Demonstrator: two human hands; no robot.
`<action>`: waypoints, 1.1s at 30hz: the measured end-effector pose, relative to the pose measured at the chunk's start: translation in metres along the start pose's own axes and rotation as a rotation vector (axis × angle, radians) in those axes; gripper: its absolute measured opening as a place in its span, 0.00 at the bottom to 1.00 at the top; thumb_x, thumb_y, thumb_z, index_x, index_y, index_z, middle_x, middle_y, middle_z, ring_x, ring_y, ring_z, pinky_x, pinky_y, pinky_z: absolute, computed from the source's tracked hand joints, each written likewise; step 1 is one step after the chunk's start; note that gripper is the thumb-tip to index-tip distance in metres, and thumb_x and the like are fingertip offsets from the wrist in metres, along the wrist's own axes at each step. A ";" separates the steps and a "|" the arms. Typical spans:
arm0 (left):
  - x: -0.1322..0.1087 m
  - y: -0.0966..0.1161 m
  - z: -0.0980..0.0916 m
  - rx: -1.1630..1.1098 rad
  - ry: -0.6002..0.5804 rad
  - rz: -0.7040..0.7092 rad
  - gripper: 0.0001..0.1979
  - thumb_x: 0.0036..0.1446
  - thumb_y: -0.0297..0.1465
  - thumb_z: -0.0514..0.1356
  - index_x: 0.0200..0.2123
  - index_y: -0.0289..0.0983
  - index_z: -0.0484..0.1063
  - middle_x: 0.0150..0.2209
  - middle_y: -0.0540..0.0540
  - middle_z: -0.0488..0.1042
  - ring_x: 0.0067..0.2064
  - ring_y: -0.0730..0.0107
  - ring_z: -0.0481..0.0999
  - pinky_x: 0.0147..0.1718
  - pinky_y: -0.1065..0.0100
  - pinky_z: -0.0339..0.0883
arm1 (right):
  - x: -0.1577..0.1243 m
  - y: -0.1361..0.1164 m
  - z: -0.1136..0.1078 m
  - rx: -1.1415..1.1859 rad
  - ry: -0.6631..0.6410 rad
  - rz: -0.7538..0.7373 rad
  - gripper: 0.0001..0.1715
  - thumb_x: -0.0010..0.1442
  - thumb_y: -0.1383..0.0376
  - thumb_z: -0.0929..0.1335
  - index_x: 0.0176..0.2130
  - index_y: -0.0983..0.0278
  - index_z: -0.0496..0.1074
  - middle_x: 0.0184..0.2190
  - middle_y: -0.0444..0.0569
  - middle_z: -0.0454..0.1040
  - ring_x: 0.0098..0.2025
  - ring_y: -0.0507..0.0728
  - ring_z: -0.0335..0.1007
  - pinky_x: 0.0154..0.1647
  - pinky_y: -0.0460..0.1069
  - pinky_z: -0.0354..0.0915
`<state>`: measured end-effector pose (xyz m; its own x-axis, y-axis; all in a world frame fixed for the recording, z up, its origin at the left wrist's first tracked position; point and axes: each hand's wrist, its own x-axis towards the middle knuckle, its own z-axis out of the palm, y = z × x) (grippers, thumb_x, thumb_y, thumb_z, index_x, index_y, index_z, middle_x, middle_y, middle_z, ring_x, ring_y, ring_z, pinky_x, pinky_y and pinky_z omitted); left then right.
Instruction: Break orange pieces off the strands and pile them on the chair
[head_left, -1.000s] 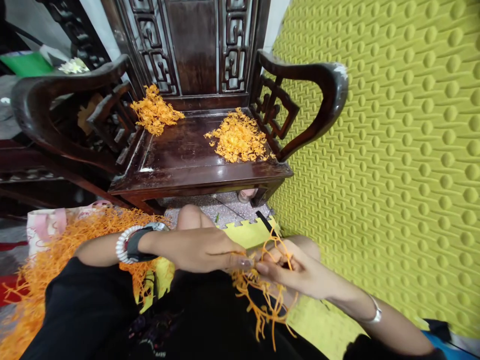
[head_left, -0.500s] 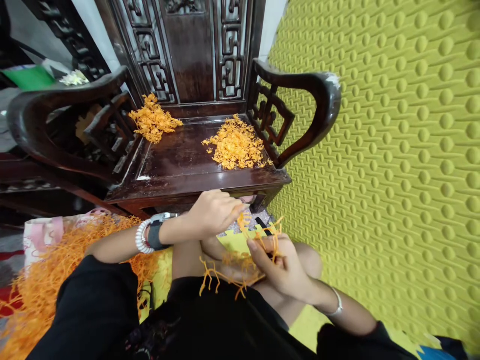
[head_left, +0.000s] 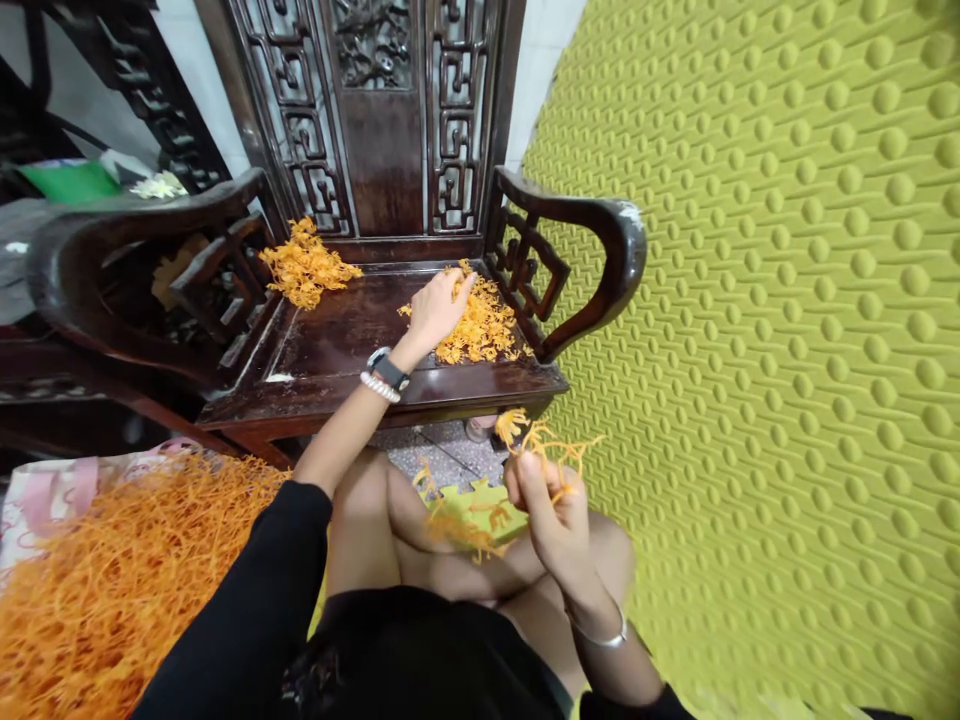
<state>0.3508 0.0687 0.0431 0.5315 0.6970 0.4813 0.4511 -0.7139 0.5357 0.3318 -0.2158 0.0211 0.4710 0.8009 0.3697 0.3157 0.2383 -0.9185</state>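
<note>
My left hand (head_left: pixel 441 308) reaches over a pile of small, claw-like orange plastic pieces (head_left: pixel 480 325) on the right side of the chair seat. Its fingers are bent and slightly apart at the top of the pile; the fingertips are partly hidden. Above my knee, my right hand (head_left: pixel 551 500) is closed, pinching a branching orange plastic strand (head_left: pixel 559 450) between thumb and fingers. A flower-like orange cluster (head_left: pixel 512 427) stands up at its upper end. More orange branches (head_left: pixel 465 530) dangle, blurred, left of this hand.
A second orange pile (head_left: pixel 307 265) lies at the back left of the dark wooden chair seat (head_left: pixel 360 330). The chair's curved right armrest (head_left: pixel 626 250) stands near the yellow bumpy mat (head_left: pixel 787 350). A large heap of orange strands (head_left: pixel 150 580) fills a bag (head_left: pixel 45 500) at my left.
My left hand has moved from beside the strand, forward onto the right pile. My right hand has shifted slightly and keeps hold of the strand. The view has shifted a little.
</note>
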 end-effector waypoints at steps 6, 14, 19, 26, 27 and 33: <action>0.026 -0.010 0.041 0.038 -0.295 -0.018 0.24 0.54 0.47 0.61 0.49 0.40 0.75 0.66 0.39 0.52 0.67 0.36 0.45 0.62 0.41 0.44 | 0.019 0.004 -0.019 0.006 0.023 0.078 0.26 0.67 0.52 0.60 0.23 0.62 0.57 0.20 0.40 0.53 0.22 0.49 0.45 0.23 0.47 0.48; -0.073 0.057 -0.037 -0.564 -0.549 0.578 0.25 0.67 0.46 0.40 0.48 0.37 0.68 0.43 0.42 0.76 0.43 0.65 0.74 0.44 0.64 0.67 | 0.037 0.009 -0.045 0.019 -0.106 0.104 0.26 0.64 0.49 0.63 0.23 0.63 0.61 0.19 0.40 0.54 0.20 0.48 0.46 0.21 0.47 0.47; -0.126 0.061 -0.072 -0.337 -0.523 0.649 0.20 0.68 0.38 0.46 0.24 0.37 0.63 0.24 0.50 0.66 0.29 0.72 0.65 0.31 0.69 0.58 | 0.026 0.006 -0.038 0.031 -0.265 0.177 0.27 0.64 0.51 0.63 0.20 0.63 0.60 0.17 0.40 0.55 0.20 0.48 0.47 0.20 0.47 0.47; -0.090 0.042 -0.020 -0.559 -0.354 0.220 0.23 0.65 0.44 0.48 0.22 0.37 0.61 0.20 0.53 0.61 0.24 0.75 0.61 0.24 0.72 0.55 | 0.026 0.026 0.013 0.104 0.104 0.140 0.27 0.64 0.50 0.62 0.21 0.63 0.59 0.15 0.38 0.52 0.18 0.48 0.45 0.20 0.46 0.45; -0.075 0.037 -0.010 -0.498 -0.296 0.175 0.22 0.66 0.43 0.47 0.24 0.37 0.63 0.22 0.52 0.64 0.26 0.74 0.64 0.26 0.72 0.58 | 0.025 0.029 0.018 0.103 0.147 0.140 0.27 0.65 0.50 0.62 0.21 0.63 0.59 0.15 0.38 0.52 0.18 0.48 0.45 0.19 0.46 0.45; 0.006 -0.004 0.037 -0.089 -0.163 -0.127 0.15 0.64 0.30 0.51 0.52 0.38 0.69 0.43 0.39 0.72 0.46 0.59 0.73 0.46 0.61 0.64 | 0.021 0.053 0.015 0.099 0.008 0.217 0.26 0.62 0.48 0.63 0.23 0.64 0.65 0.15 0.39 0.53 0.18 0.48 0.47 0.19 0.46 0.46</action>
<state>0.3788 0.0730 0.0182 0.5869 0.7555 0.2913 0.4606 -0.6074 0.6472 0.3459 -0.1782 -0.0216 0.5258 0.8348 0.1631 0.1242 0.1143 -0.9856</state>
